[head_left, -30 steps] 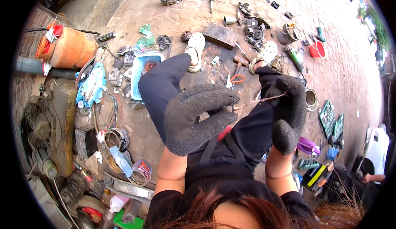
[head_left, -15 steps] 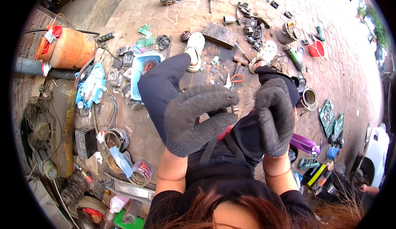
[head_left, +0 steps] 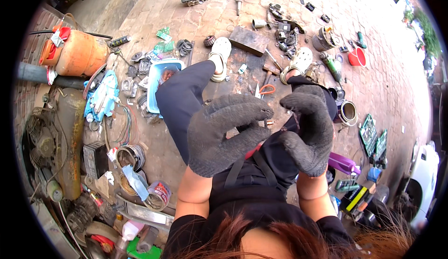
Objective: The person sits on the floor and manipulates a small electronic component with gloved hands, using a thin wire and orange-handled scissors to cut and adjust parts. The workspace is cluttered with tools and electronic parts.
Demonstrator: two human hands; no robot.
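Note:
Both my hands wear dark grey knit gloves and are raised over my lap. My left hand point(head_left: 224, 135) is closed, with its thumb and fingers round a small dark part with a brass-coloured end point(head_left: 267, 124). Most of that part is hidden by the glove, so its kind does not show. Just to the right, my right hand point(head_left: 310, 130) is open, thumb and fingers apart, with nothing clearly seen in its grip. On the ground beyond my hands lie orange-handled scissors point(head_left: 267, 89) and a hammer point(head_left: 269, 70).
A dark metal block point(head_left: 249, 40) lies by my shoes. To the left are a light blue basin point(head_left: 152, 93), an orange gas cylinder point(head_left: 81, 53) and open cans point(head_left: 158, 196). A red bucket point(head_left: 357, 57), a green tool case point(head_left: 368, 133) and a purple container point(head_left: 344, 163) stand right.
My right hand's thumb and fingers have spread apart, leaving a gap facing my left hand. The left hand has shifted very slightly right and keeps its grip on the small part.

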